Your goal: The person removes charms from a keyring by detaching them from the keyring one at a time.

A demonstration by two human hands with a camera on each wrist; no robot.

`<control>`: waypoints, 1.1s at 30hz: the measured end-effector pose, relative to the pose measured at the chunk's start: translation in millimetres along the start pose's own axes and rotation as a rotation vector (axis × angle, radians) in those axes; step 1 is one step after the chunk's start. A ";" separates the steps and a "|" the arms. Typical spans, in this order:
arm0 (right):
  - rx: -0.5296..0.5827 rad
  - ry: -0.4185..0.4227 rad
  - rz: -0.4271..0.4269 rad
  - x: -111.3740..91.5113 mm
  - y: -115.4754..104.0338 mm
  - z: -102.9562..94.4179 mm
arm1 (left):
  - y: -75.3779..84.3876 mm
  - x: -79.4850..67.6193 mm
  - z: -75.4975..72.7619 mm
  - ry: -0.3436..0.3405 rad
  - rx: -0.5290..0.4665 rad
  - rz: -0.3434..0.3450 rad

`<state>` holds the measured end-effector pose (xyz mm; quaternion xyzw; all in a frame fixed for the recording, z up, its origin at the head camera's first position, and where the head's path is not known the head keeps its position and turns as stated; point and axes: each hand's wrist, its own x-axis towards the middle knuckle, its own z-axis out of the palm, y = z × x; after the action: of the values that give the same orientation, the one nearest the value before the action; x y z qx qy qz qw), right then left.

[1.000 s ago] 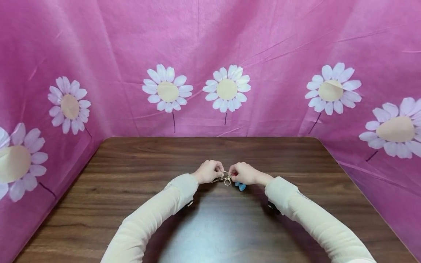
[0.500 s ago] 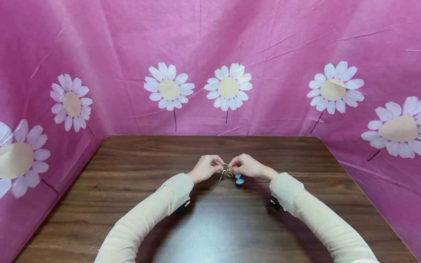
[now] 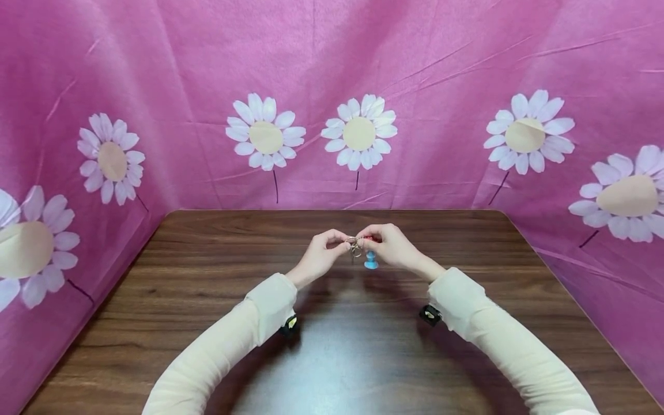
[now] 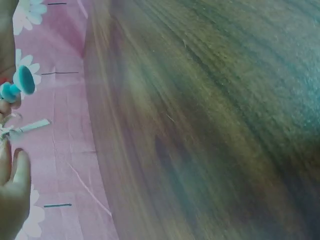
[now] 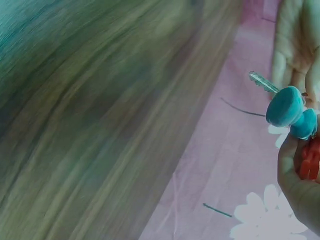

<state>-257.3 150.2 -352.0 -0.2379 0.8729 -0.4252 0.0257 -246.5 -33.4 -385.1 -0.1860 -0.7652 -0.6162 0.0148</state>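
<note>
Both hands meet above the far half of the wooden table (image 3: 218,259), holding a metal key ring (image 3: 355,240) between them. My left hand (image 3: 319,256) pinches the ring from the left with thumb and fingertips. A key (image 5: 262,81) with a notched blade sticks out beside the fingers in the right wrist view. My right hand (image 3: 394,245) pinches the other side, where its fingers curl round a red piece (image 5: 311,160) of the key ring's charm. Below that hand dangles the blue part of the charm (image 3: 370,262), rounded with a wide disc-like end. Fingertips partly hide the ring.
A pink cloth (image 3: 425,52) with large white daisies surrounds the table at the back and sides. Black wrist cameras (image 3: 429,314) sit under the cream sleeves (image 3: 508,328). Light reflects off the tabletop near the front.
Both hands have risen and moved toward the far side with the key ring. The key and the blue charm now hang lower from the fingers, and the forearms stretch farther forward.
</note>
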 end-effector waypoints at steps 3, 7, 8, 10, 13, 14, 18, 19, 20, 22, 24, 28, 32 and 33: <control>0.043 0.003 0.007 -2.7 -4.0 -1.0 | -1.5 -1.4 4.0 -0.071 -0.095 -0.035; 0.063 0.001 0.006 -7.8 -6.8 -1.4 | -4.9 -2.5 7.9 -0.103 -0.164 -0.066; 0.061 0.006 0.007 -8.7 -6.5 -1.4 | -5.6 -2.4 8.1 -0.103 -0.171 -0.069; 0.052 0.023 0.013 -10.1 -5.9 -1.6 | -5.0 -2.7 7.4 -0.096 -0.170 -0.063; 0.028 0.045 0.004 -11.2 -2.9 -0.9 | -4.2 -3.8 3.8 -0.109 -0.128 -0.022; 0.026 0.046 0.000 -11.5 -1.8 -0.4 | -1.8 -5.1 1.9 -0.111 -0.105 -0.020; 0.012 0.044 -0.024 -13.2 1.1 3.1 | 4.1 -10.3 -3.9 -0.082 -0.026 0.000; 0.003 0.044 -0.032 -13.5 2.0 3.9 | 4.6 -11.2 -4.4 -0.062 -0.012 -0.001; -0.003 0.043 -0.039 -13.8 2.6 4.7 | 4.2 -12.0 -5.0 -0.041 0.012 0.006; -0.017 0.045 -0.053 -14.5 4.4 6.2 | -0.5 -12.1 -5.2 -0.001 0.059 0.051; -0.011 0.036 -0.061 -15.4 6.3 7.4 | -2.8 -12.9 -5.0 0.024 0.086 0.096; 0.032 0.013 -0.067 -15.9 5.9 10.1 | -4.2 -13.8 -7.1 0.050 0.100 0.153; 0.021 0.025 -0.082 -16.3 1.4 12.6 | -7.2 -14.5 -8.5 0.034 0.128 0.129; 0.008 0.035 -0.087 -16.3 0.2 13.1 | -7.9 -14.5 -8.4 0.021 0.138 0.121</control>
<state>-239.6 147.8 -363.1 -0.2681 0.8605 -0.4332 -0.0069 -237.1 -46.6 -394.1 -0.2241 -0.7928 -0.5620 0.0728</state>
